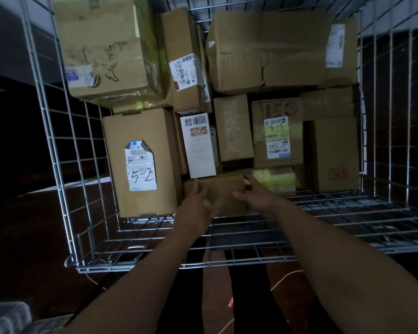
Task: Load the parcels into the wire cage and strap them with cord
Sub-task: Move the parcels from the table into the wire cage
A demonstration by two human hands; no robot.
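A small brown cardboard parcel point(223, 189) sits at the near edge of the load inside the wire cage point(65, 150). My left hand point(196, 206) grips its left side and my right hand point(256, 196) grips its right side, fingers curled over the top edge. Around it lie several other parcels: a tall box with a "5-2" label point(143, 162) to the left, a white box point(199, 145) just behind, and a labelled box point(276, 133) behind right. A thin pale cord point(282, 278) trails on the floor below the cage.
A large scribbled-on box point(106, 49) and a dented wide box point(275, 49) fill the cage's far side. The cage's folded-down front panel point(348, 218) stretches towards me at the right. Dark reddish floor lies around the cage, and my legs point(227, 297) show below.
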